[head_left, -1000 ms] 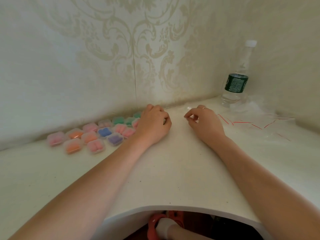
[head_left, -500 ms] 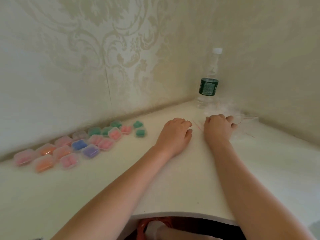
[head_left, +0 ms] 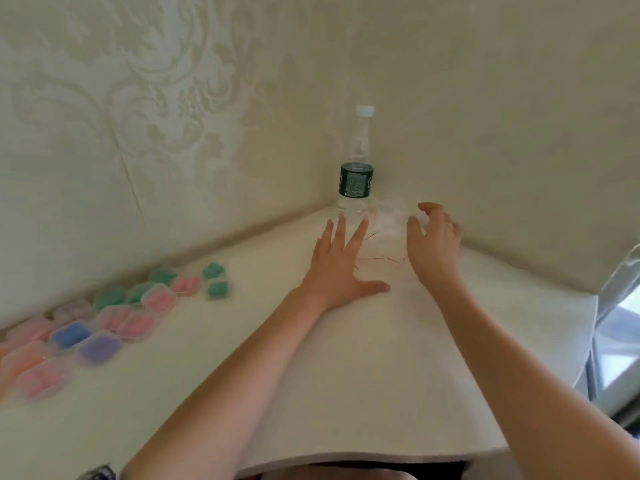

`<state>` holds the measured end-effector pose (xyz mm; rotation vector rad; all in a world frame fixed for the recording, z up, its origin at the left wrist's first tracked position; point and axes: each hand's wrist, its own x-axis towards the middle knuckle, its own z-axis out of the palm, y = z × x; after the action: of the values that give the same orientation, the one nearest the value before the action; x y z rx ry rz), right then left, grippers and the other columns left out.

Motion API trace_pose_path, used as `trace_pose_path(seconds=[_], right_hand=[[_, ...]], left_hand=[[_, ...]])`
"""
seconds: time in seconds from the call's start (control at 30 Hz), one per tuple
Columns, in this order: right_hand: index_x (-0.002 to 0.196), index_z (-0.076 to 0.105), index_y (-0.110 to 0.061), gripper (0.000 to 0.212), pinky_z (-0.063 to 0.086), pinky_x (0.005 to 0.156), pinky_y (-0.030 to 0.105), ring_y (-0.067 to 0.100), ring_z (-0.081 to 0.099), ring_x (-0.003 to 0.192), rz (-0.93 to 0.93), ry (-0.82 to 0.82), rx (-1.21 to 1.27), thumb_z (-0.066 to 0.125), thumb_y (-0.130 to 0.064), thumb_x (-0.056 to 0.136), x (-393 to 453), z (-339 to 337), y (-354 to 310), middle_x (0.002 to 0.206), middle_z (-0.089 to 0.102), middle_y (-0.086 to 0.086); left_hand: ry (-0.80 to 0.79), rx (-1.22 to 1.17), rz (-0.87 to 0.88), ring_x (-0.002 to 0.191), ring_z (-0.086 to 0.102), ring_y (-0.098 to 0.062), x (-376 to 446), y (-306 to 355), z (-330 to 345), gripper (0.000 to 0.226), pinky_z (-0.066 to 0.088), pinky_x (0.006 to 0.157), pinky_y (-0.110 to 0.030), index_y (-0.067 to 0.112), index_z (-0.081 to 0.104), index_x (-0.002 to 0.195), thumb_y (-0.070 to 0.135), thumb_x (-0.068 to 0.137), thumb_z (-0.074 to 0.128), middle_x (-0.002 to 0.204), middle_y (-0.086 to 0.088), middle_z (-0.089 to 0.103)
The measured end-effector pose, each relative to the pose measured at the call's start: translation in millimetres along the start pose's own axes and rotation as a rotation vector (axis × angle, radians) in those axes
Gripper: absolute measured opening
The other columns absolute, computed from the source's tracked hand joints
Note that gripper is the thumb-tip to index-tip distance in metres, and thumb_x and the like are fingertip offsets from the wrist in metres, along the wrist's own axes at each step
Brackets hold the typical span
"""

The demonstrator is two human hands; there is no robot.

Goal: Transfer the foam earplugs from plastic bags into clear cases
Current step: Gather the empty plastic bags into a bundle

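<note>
A heap of empty clear plastic bags (head_left: pixel 386 237) with red seal strips lies in the table's far corner. My left hand (head_left: pixel 341 263) rests flat on the table against the heap's left side, fingers spread. Curved and with its fingers apart, my right hand (head_left: pixel 434 244) is at the heap's right side, touching the bags. Several clear cases (head_left: pixel 114 317) filled with pink, green, blue, purple and orange earplugs sit in a cluster at the left by the wall.
A water bottle (head_left: pixel 356 181) with a green label stands in the corner just behind the bags. The white table (head_left: pixel 346 358) meets patterned walls at the back and right. A window frame (head_left: pixel 620 334) shows at the right edge.
Both hands have moved forward and right from the table's middle to the bag heap in the corner and have opened out. The view has swung right, shifting the cases further left.
</note>
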<state>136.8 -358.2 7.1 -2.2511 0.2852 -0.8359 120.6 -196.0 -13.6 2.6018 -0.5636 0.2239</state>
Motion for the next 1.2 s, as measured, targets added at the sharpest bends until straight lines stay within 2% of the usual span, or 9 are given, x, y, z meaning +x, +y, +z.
trace_pose_path(seconds=[0.17, 0.37, 0.47, 0.6, 0.77, 0.9, 1.0, 1.07, 1.2], right_hand=[[0.145, 0.028, -0.042, 0.055, 0.014, 0.117, 0.048, 0.019, 0.011, 0.147, -0.181, -0.455, -0.167, 0.039, -0.058, 0.093, 41.9, 14.2, 28.3, 0.159, 0.017, -0.005], [0.147, 0.026, -0.038, 0.062, 0.011, 0.117, 0.038, 0.022, 0.012, 0.147, -0.15, -0.545, 0.072, 0.051, -0.051, 0.092, 62.6, 42.3, 22.5, 0.16, 0.012, 0.003], [0.147, 0.026, -0.037, 0.065, 0.016, 0.116, 0.037, 0.023, 0.02, 0.145, -0.124, -0.533, 0.139, 0.052, -0.054, 0.09, 67.8, 52.5, 23.8, 0.159, 0.018, 0.001], [0.143, 0.036, -0.035, 0.062, 0.03, 0.112, 0.041, 0.026, 0.04, 0.134, -0.058, -0.529, 0.137, 0.054, -0.057, 0.088, 75.3, 63.7, 22.6, 0.146, 0.045, -0.001], [0.106, 0.066, -0.03, 0.025, 0.048, 0.094, 0.039, 0.018, 0.064, 0.1, -0.027, -0.532, 0.269, 0.059, -0.045, 0.088, 69.6, 64.8, 22.9, 0.104, 0.07, -0.003], [0.081, 0.068, -0.022, 0.025, 0.049, 0.075, 0.031, 0.013, 0.063, 0.08, 0.068, -0.572, 0.49, 0.059, -0.044, 0.089, 49.6, 54.3, 18.1, 0.079, 0.069, -0.005], [0.083, 0.066, -0.019, 0.036, 0.047, 0.063, 0.025, 0.015, 0.064, 0.072, 0.279, -0.623, 0.672, 0.048, -0.048, 0.095, 35.0, 40.2, 8.8, 0.078, 0.069, 0.001], [0.078, 0.063, -0.017, 0.039, 0.043, 0.052, 0.022, 0.012, 0.06, 0.06, 0.357, -0.548, 0.68, 0.044, -0.045, 0.097, 25.7, 32.6, 4.0, 0.069, 0.064, 0.001], [0.076, 0.056, -0.014, 0.018, 0.044, 0.064, 0.026, 0.013, 0.055, 0.069, 0.321, -0.279, 0.853, 0.056, -0.021, 0.094, -0.4, 24.8, -3.0, 0.073, 0.058, 0.001]], left_hand=[[-0.009, -0.007, 0.004, 0.142, -0.025, -0.027, 36.2, 12.0, 19.0, 0.125, -0.003, 0.114, -0.056, 0.038, -0.013, 0.148, 0.076, 0.06, 0.066, 0.157, -0.001, -0.023], [-0.008, -0.06, -0.122, 0.144, -0.019, -0.029, 70.3, 15.1, 29.1, 0.131, 0.0, 0.117, -0.051, 0.021, -0.014, 0.151, 0.071, 0.063, 0.069, 0.156, -0.01, -0.023], [0.0, -0.135, -0.146, 0.146, -0.006, -0.031, 80.6, 11.4, 30.1, 0.131, 0.008, 0.117, -0.048, 0.02, -0.011, 0.151, 0.066, 0.063, 0.073, 0.157, -0.016, -0.018], [0.023, -0.179, -0.168, 0.145, 0.01, -0.034, 92.5, 5.1, 29.1, 0.129, 0.016, 0.116, -0.043, 0.016, -0.007, 0.151, 0.059, 0.064, 0.077, 0.157, -0.021, -0.009], [0.059, -0.334, -0.171, 0.145, 0.013, -0.03, 95.1, 0.2, 28.9, 0.125, 0.02, 0.116, -0.041, 0.018, -0.002, 0.152, 0.043, 0.064, 0.083, 0.158, -0.014, 0.005], [0.109, -0.222, -0.123, 0.135, 0.032, -0.026, 91.2, 2.1, 32.2, 0.113, 0.026, 0.111, -0.034, 0.016, 0.017, 0.149, 0.046, 0.061, 0.082, 0.144, -0.007, 0.036], [0.117, -0.23, -0.145, 0.1, 0.06, -0.025, 78.7, 9.4, 30.0, 0.082, 0.05, 0.079, -0.034, 0.023, 0.038, 0.131, 0.045, 0.062, 0.077, 0.116, -0.004, 0.054], [0.138, -0.262, -0.133, 0.084, 0.064, -0.025, 66.5, 14.9, 27.3, 0.066, 0.052, 0.068, -0.034, 0.025, 0.044, 0.117, 0.043, 0.063, 0.076, 0.104, -0.002, 0.059], [0.216, -0.336, -0.166, 0.085, 0.064, -0.027, 40.5, 26.9, 21.7, 0.046, 0.052, 0.072, -0.036, 0.02, 0.05, 0.113, 0.033, 0.073, 0.069, 0.098, -0.003, 0.067]])
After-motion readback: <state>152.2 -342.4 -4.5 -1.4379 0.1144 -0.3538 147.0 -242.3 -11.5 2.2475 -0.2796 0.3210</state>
